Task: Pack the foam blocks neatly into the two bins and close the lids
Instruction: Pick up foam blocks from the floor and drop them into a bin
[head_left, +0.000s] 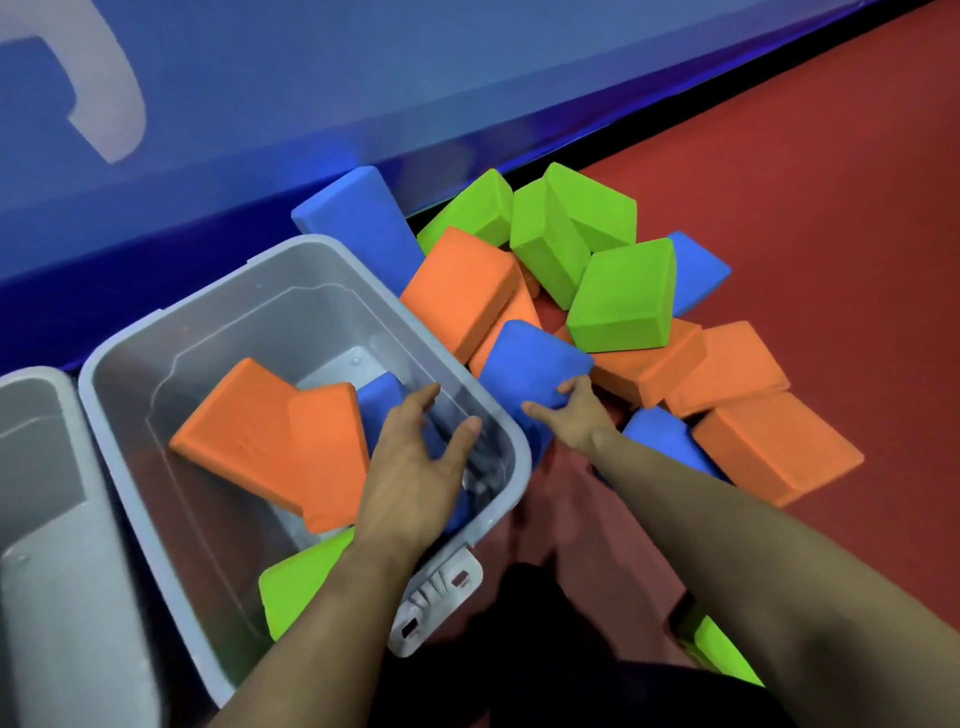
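A: Where's the blue block (532, 366) now?
B: Centre of the frame, just right of the bin (306, 291); the right hand (574, 415) grips its lower edge, fingers curled round it.
A: And the left hand (415, 462)?
B: Inside the bin at its right wall, fingers spread wide, holding nothing that I can see; orange blocks (275, 436) lie left of it.
A: So which way?
B: The bin lies left of the block; its long axis runs toward upper right; likely a short swing left over the rim.

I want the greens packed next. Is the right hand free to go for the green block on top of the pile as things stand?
Probably not yet: the right hand grips a blue block at the bin's rim. Once that is dropped, the way looks open, since the green block lies uncovered on top of the pile.
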